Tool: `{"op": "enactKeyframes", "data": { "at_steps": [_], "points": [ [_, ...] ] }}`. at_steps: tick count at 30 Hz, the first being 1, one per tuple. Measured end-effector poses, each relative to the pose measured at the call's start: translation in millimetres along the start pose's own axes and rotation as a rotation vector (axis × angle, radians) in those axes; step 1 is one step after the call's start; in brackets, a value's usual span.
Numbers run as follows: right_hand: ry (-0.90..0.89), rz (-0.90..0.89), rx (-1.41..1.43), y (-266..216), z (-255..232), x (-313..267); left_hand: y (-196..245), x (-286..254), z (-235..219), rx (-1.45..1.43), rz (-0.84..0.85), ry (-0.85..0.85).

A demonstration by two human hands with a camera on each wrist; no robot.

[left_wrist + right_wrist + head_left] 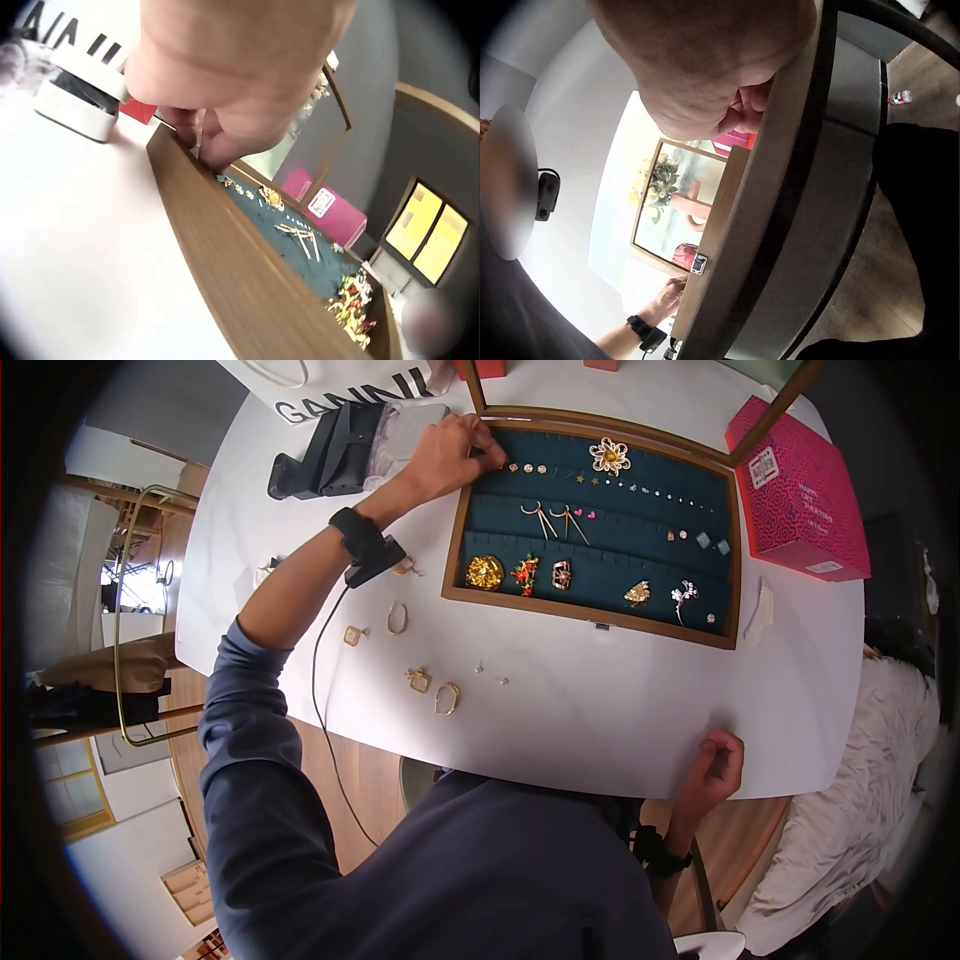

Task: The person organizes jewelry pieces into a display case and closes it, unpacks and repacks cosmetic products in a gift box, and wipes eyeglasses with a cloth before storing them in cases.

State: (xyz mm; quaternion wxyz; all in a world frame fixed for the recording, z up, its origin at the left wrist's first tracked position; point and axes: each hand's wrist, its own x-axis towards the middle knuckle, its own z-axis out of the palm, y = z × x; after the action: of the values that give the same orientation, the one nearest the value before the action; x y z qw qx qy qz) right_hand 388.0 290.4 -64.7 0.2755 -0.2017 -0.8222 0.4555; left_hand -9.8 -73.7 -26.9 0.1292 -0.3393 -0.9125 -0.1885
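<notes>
Dark top (pixel 500 880) fills btm of head view, nearest cam, at tabletop's (pixel 600 730) near edge. Wooden box (pixel 520 603) sits on tabletop's far half, R of ctr, lid (pixel 778 412) raised, teal lining set w/ rows of jewelry. L hand (pixel 452 457) is at box's far L cnr, fingers bent, tips down inside, just beside the round studs (pixel 528 468) at that end of the top row; can't tell if it's pinching anything. R hand (pixel 712 772) rests at tabletop's near edge, toward R, fingers loosely curled, idle. Also in box: flower brooch (pixel 610 455) nr far edge, pink hearts (pixel 591 515) abt mid, gold brooch (pixel 484 572) in near L cnr w/ red pc (pixel 526 573) next to it, silver brooch (pixel 684 596) toward near R cnr. Loose on tabletop, b/w box and near L edge: gold hoops (pixel 457 695), square earrings (pixel 418 680), pearl studs (pixel 502 681). Pink carton (pixel 810 510) stands beside box's R edge. Black case (pixel 345 450) and GANNI bag (pixel 345 380) are nr tabletop's far L edge.
</notes>
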Motion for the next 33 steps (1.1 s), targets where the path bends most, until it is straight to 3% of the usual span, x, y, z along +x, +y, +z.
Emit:
{"op": "enactKeyframes", "data": {
  "at_steps": [2,8,12,14,18,20,23,27,33],
  "points": [
    [0.003,0.008,0.012,0,1,0,1,3,-1,-0.141,-0.115,-0.028],
    [0.01,0.02,0.019,0,0,0,6,4,-9,-0.11,-0.121,-0.113],
    [-0.002,0.011,0.004,0,0,0,2,10,-12,-0.12,-0.121,-0.072],
    [-0.004,0.015,0.001,-1,0,0,-4,14,-17,-0.131,0.006,-0.116],
    [-0.003,0.01,-0.01,-2,1,0,-3,17,-24,-0.183,0.048,-0.193],
    [0.005,0.014,-0.017,-1,1,0,5,15,-29,0.123,0.221,-0.178],
    [-0.004,0.006,-0.017,-2,0,0,17,14,-36,0.146,0.166,-0.278],
    [-0.007,-0.004,-0.026,0,0,0,7,10,-24,0.134,0.221,-0.225],
    [-0.007,-0.007,-0.021,-2,0,0,2,12,-25,0.034,0.082,-0.273]
  ]
}}
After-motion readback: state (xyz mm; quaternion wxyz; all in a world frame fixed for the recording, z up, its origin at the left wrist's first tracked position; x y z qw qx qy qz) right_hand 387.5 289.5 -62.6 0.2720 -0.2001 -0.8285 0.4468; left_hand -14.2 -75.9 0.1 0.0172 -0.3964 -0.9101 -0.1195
